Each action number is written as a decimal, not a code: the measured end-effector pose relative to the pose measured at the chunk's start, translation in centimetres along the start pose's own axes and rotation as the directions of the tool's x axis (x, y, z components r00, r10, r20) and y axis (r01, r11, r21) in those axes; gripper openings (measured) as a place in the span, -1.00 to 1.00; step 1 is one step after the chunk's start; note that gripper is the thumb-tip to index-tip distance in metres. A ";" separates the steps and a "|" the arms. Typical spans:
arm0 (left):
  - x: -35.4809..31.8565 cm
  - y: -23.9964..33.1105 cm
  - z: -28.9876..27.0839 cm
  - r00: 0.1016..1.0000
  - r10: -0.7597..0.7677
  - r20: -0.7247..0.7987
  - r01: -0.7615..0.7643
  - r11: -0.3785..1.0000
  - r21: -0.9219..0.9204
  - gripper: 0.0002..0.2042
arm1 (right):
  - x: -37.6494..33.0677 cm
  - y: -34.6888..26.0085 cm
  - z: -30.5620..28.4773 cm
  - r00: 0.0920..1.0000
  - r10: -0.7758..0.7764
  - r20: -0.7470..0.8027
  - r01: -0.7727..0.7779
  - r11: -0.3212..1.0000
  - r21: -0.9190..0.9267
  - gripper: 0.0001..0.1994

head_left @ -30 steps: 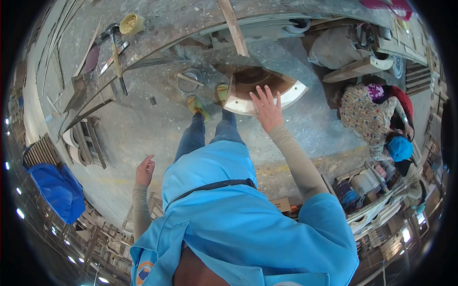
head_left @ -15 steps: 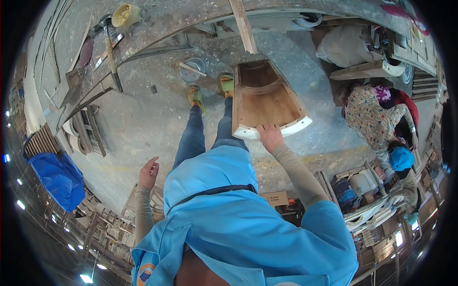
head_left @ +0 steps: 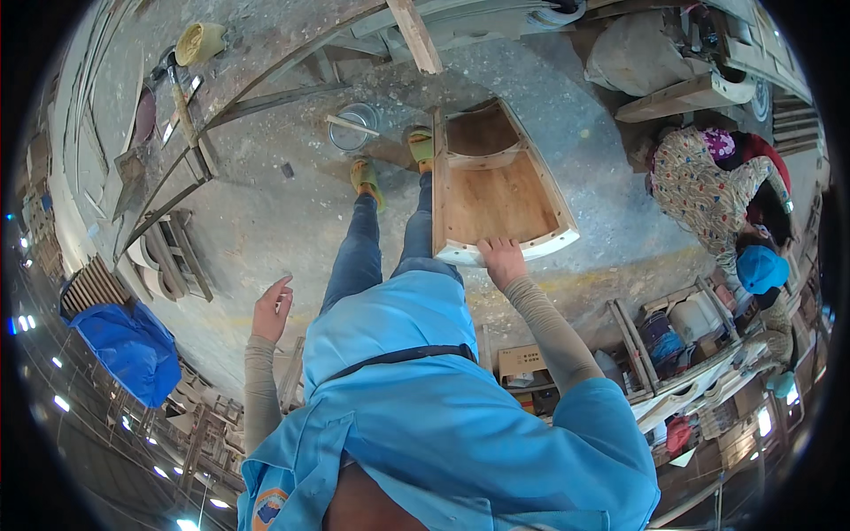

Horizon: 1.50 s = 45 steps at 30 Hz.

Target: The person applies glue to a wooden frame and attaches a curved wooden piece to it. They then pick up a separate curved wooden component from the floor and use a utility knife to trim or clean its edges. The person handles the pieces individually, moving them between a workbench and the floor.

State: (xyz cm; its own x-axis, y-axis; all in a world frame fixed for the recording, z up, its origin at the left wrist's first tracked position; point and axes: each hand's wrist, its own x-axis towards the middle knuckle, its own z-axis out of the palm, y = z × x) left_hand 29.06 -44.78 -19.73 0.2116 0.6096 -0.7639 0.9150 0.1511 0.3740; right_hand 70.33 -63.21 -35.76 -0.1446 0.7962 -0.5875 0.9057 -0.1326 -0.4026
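Observation:
My right hand (head_left: 503, 262) grips the near, white-edged rim of a tapered wooden frame (head_left: 501, 202), its fingers curled over the edge. The frame is box-like, with brown inner panels, a curved crossbar between two compartments and dark holes along its pale edges. It stands upright in front of my right leg; whether its lower end touches the floor I cannot tell. Out to my left, my left hand (head_left: 272, 310) hangs in the air with its fingers loosely apart, holding nothing.
A workbench (head_left: 266, 71) ahead on the left carries a hammer (head_left: 181, 104) and a yellowish tub (head_left: 200, 43). On the floor is a metal bucket (head_left: 354, 126) with a stick across it. Another person (head_left: 708, 195) bends over at the right. A blue tarp (head_left: 128, 350) lies at the left.
The surroundings have shifted slightly in view as my body turned a little. My right hand keeps its grip on the wooden frame, and my left hand has risen slightly.

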 end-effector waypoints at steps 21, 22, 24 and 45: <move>-0.9 -1.2 0.9 0.999 -0.034 -0.013 0.033 0.998 -0.051 -0.66 | -0.9 0.6 1.0 0.997 0.065 0.030 -0.068 0.991 0.117 -0.55; -0.8 -1.2 0.9 0.999 -0.031 -0.013 0.030 0.998 -0.051 -0.66 | -0.9 0.7 1.0 0.997 0.071 0.032 -0.074 0.990 0.119 -0.54; -0.8 -1.2 0.8 0.999 -0.039 -0.009 0.038 0.998 -0.051 -0.66 | -1.0 0.7 0.9 0.996 0.081 0.035 -0.085 0.990 0.114 -0.55; -1.0 -1.7 0.9 0.999 -0.028 -0.018 0.028 0.999 -0.038 -0.68 | -0.7 0.3 0.0 0.995 0.094 0.040 -0.099 0.986 0.136 -0.52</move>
State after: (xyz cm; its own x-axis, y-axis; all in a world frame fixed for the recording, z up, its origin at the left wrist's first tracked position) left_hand 27.60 -46.38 -20.06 0.1796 0.6187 -0.7648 0.9069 0.1971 0.3724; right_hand 70.73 -63.87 -35.47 -0.0741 0.7560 -0.6504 0.8530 -0.2898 -0.4340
